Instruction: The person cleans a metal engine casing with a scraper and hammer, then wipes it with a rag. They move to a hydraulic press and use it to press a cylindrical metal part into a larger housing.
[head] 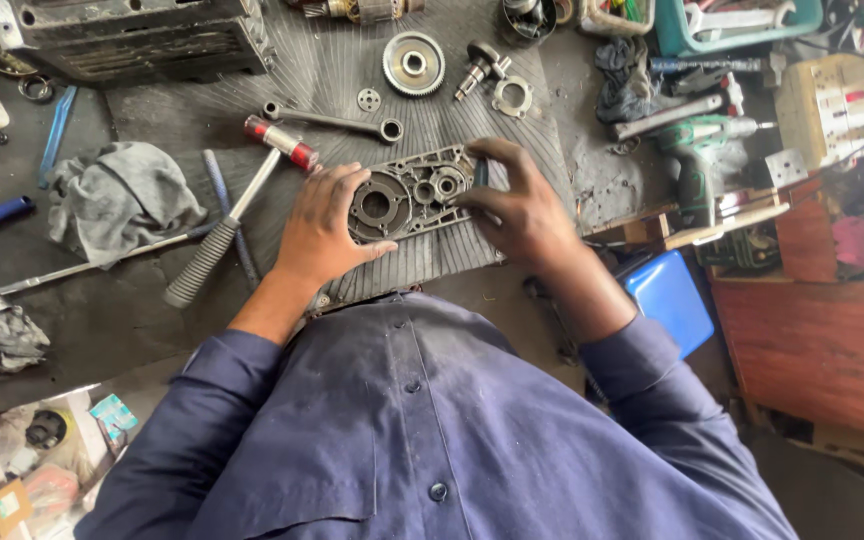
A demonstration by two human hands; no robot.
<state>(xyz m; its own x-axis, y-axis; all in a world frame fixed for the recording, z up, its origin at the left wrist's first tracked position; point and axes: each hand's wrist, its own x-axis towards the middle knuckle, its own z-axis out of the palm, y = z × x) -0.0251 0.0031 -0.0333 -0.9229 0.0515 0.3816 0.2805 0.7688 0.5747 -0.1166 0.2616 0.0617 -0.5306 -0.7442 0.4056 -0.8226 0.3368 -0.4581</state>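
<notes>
Gear housing plate point(412, 195) lies between left hand point(324, 228) and, seemingly pinching, right hand point(517, 205).

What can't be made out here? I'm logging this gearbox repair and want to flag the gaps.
Head view only:
- Left end of the metal housing plate: covered by the left hand.
- Small dark part at the right hand: pinched in the fingers, too small to identify.
- Grey machine casing: cut off by the top edge.
- Bench front: hidden by the person's blue shirt.
</notes>
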